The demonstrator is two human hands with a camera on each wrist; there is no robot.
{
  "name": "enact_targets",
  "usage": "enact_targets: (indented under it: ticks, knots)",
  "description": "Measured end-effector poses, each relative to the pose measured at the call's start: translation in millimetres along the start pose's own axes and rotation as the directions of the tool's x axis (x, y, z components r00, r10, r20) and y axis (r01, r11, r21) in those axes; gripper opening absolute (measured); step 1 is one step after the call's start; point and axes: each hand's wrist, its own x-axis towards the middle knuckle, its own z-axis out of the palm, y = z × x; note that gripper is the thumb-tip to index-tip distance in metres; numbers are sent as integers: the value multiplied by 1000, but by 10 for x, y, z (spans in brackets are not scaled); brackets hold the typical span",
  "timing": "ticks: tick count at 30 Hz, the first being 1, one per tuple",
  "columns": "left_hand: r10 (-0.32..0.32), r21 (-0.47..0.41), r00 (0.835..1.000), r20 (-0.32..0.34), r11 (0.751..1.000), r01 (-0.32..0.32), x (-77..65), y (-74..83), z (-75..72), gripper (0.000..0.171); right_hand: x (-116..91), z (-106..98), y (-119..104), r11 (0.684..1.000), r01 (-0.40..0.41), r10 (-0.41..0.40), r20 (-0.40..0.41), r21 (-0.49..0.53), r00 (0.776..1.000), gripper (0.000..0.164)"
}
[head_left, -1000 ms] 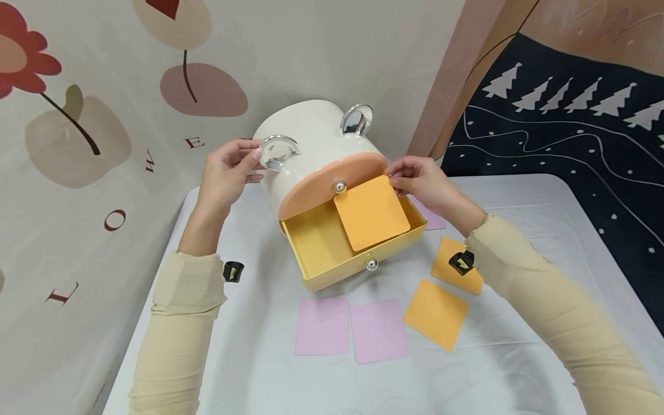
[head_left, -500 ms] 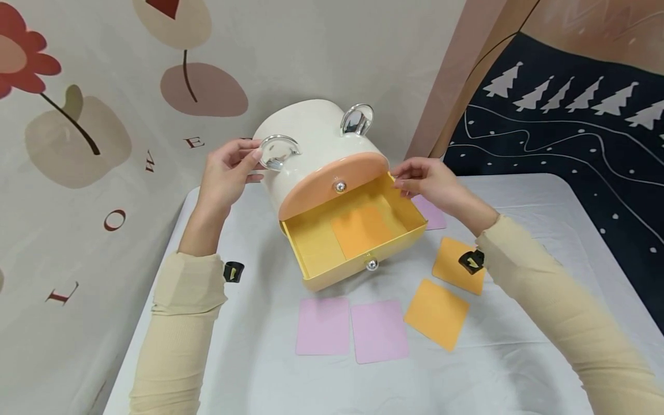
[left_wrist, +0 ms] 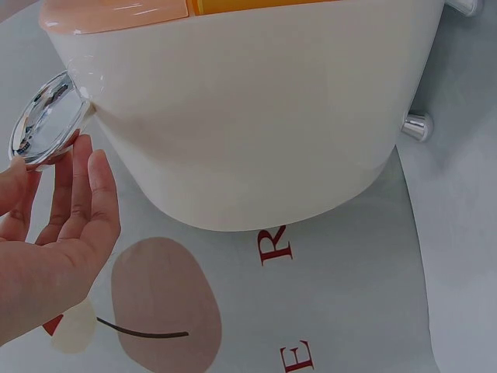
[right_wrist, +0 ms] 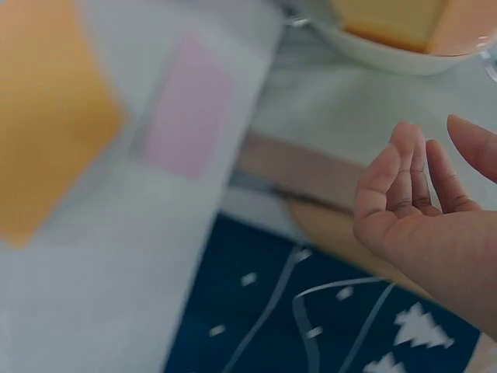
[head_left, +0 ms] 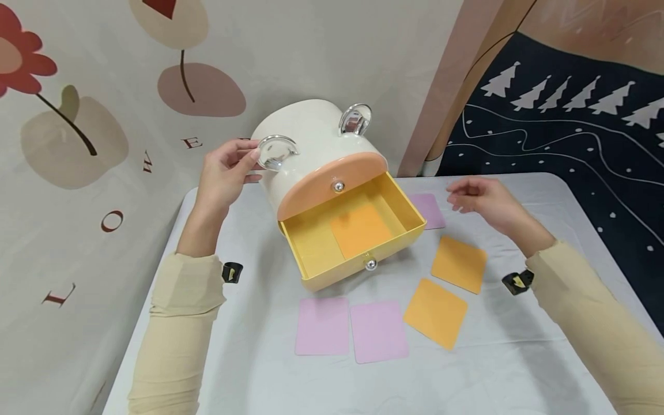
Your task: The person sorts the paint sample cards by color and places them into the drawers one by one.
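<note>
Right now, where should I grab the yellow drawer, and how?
Probably best to pinch its round silver knob, coming from the near side: it sticks out around the middle of the front of the yellow drawer, and nothing covers it.

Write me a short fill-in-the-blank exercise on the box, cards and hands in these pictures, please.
1. The left hand pinches a silver ear of the white box, while the right hand holds ____.
2. The open drawer is coloured ____.
3. The card inside the drawer is coloured ____.
4. Outside the drawer, ____ orange cards lie on the table.

Missing words: nothing; yellow; orange; two.
</note>
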Motion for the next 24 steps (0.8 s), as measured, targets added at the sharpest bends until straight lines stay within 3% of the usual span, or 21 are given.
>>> enact_targets:
  ticks: [4,14,17,24]
  knots:
    - [0,0,1000,-4,1000,0,-2,4,1,28,-128,-65,341,993,-78,80,18,-84,997,32]
    - [0,12,1000,-3,1000,0,-8,3,1,28,-446,-59,1269,943,-266,253,-91,-202,963,51]
    - [6,9,1000,-3,1000,-6,-8,2,-1,28,-519,-42,1418,934,-281,262,-111,-222,959,56]
    - [7,4,1000,0,1000,-7,-6,0,-3,28,-585,61,1479,928,-267,240,-133,-260,962,53]
